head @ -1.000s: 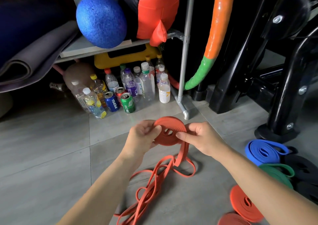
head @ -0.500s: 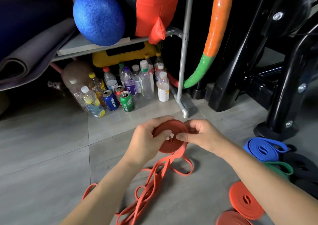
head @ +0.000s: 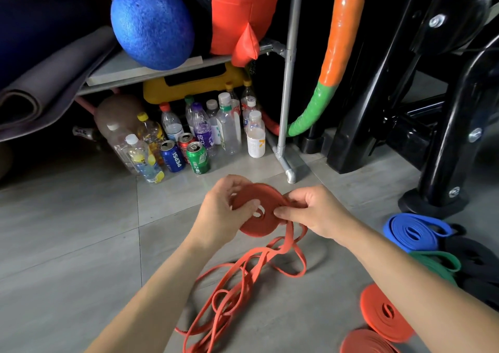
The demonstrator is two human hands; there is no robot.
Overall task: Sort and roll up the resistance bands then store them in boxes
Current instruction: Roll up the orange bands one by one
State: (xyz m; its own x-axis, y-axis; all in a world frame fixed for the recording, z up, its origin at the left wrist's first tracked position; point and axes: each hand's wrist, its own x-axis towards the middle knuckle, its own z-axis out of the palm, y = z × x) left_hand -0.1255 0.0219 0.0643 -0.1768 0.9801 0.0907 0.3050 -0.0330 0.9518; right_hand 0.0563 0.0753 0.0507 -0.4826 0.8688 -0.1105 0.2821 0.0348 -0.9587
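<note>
A partly rolled orange-red resistance band coil (head: 266, 217) is held above the floor between both hands. My left hand (head: 220, 213) grips its left edge, thumb on the face near the centre. My right hand (head: 314, 212) pinches the right edge where the band feeds in. The loose tail (head: 243, 279) hangs down and lies tangled on the grey tile. On the floor at right lie finished rolls: blue (head: 413, 231), green (head: 434, 265), black (head: 478, 258) and two orange-red ones (head: 383, 313) (head: 364, 342). No box is in view.
Several plastic bottles and cans (head: 197, 141) stand under a metal shelf (head: 162, 70) holding a blue ball (head: 152, 24) and a red inflatable. A black machine frame (head: 442, 136) and its foot stand at the right. A rolled mat (head: 40, 90) lies at the left.
The coil has been turned and has grown a little as more band wound on; the loose tail on the floor has shifted. Both hands stayed on the coil.
</note>
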